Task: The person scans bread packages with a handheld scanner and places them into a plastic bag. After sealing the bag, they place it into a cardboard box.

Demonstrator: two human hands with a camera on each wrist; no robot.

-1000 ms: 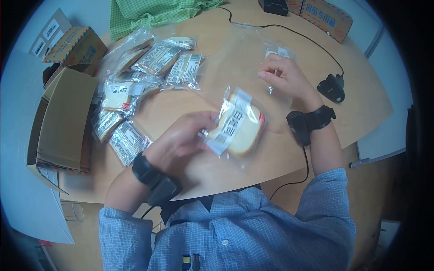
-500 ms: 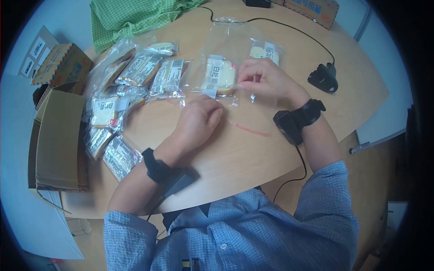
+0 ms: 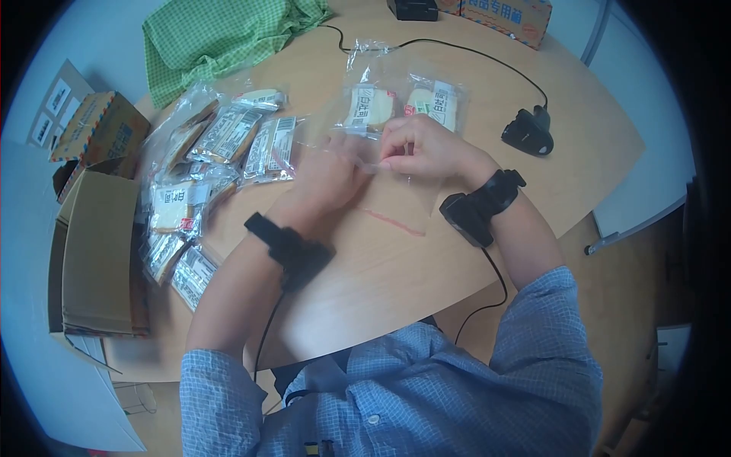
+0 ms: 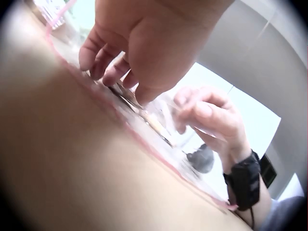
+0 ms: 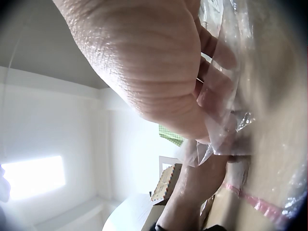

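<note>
A large clear plastic bag (image 3: 369, 61) lies flat, with a pink strip (image 3: 392, 222) along its near edge. Two packs of sliced white bread are in it side by side, a left pack (image 3: 371, 105) and a right pack (image 3: 448, 103). My right hand (image 3: 426, 148) pinches the bag's film between thumb and fingers, and the right wrist view shows that film (image 5: 224, 91) bunched at the fingertips. Near the bag's mouth, my left hand (image 3: 331, 175) reaches toward the left pack, palm down, its fingers (image 4: 103, 60) loosely bent and partly behind film.
Several packs of bread (image 3: 228, 133) are heaped to the left, some under clear film. An open cardboard box (image 3: 106, 251) stands at the left edge. Toward the back lie a green checked cloth (image 3: 205, 46) and a black cable; a black scanner-like device (image 3: 527, 131) sits at the right.
My left hand has brought a bread pack from in front of me into the bag, let go of it, and the pack has slid farther in. The right hand stays at the bag.
</note>
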